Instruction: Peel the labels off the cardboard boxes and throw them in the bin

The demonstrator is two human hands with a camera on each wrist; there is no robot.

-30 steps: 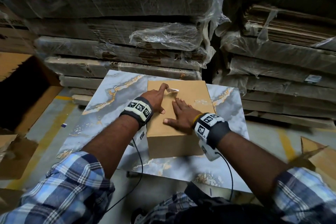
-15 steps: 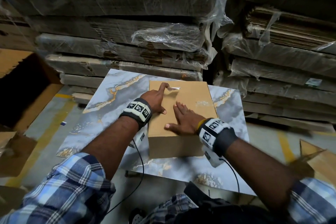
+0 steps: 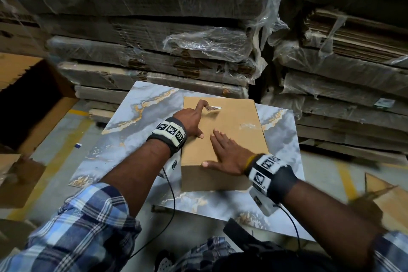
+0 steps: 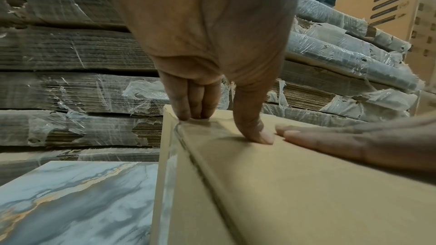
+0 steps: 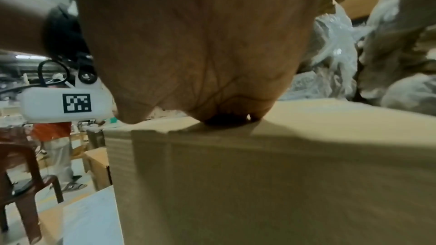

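Pressing flat on the box (image 3: 223, 132), the right hand (image 3: 229, 157) has straight, spread fingers w/ nothing gripped. Left hand (image 3: 189, 119) rests on the box top, index finger stretched to the far edge, other fingers curled down, thumb tip on the cardboard just beside the right fingertips. A small label (image 3: 212, 108), partly lifted, sits right at the index fingertip; can't tell if it's pinched. Box sits on a marbled board (image 3: 136, 121).

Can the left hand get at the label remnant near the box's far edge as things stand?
Probably yes: the left hand is already on the box, its forefinger beside the label remnant, with nothing between. The right hand lies flat, nearer.
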